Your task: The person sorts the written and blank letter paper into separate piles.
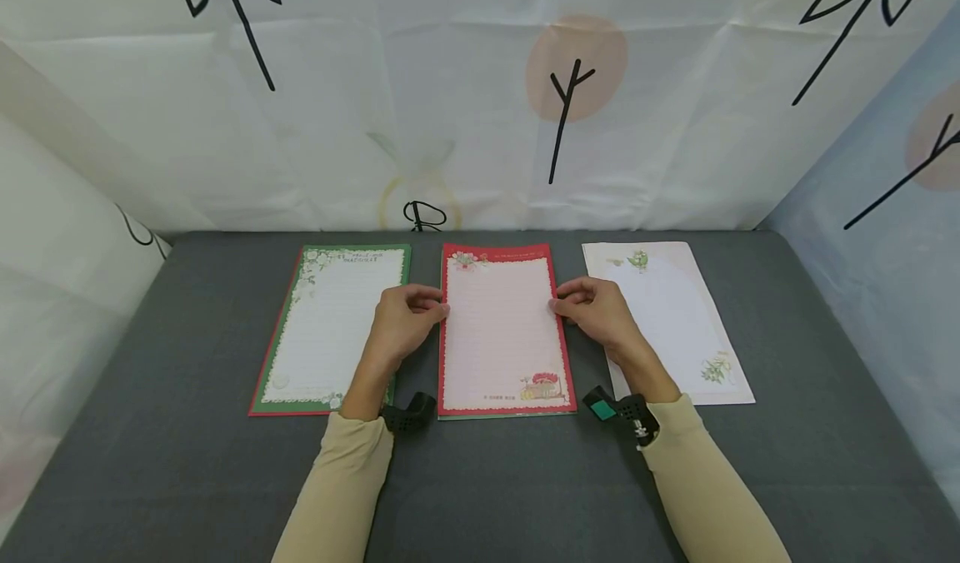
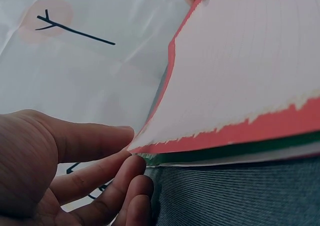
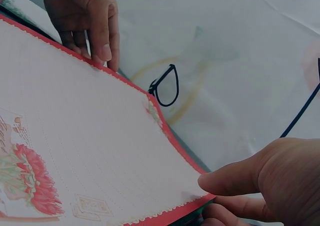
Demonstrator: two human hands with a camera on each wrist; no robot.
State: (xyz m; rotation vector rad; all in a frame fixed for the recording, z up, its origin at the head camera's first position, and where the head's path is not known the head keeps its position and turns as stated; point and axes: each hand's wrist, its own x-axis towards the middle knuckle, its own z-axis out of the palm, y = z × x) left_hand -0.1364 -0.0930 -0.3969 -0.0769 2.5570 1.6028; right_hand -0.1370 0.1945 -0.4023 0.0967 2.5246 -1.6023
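A red-bordered sheet of letter paper [image 1: 501, 330] with a pale lined middle lies before me, on top of green-edged paper [image 2: 220, 155] that shows along its side. My left hand [image 1: 401, 323] pinches its left edge, with the thumb above and fingers below in the left wrist view. On the opposite edge, my right hand [image 1: 600, 313] pinches the sheet the same way, and its thumb [image 3: 232, 178] presses the top face. The edge bends upward slightly near the left fingers. How many sheets each hand holds is hard to tell.
Green-bordered letter paper [image 1: 330, 321] lies on the left, with red edges under it, partly behind my left forearm. White paper with leaf prints [image 1: 675, 313] lies on the right, partly under my right arm. A dark grey cloth [image 1: 495, 488] covers the table; patterned white curtains [image 1: 465, 113] stand behind.
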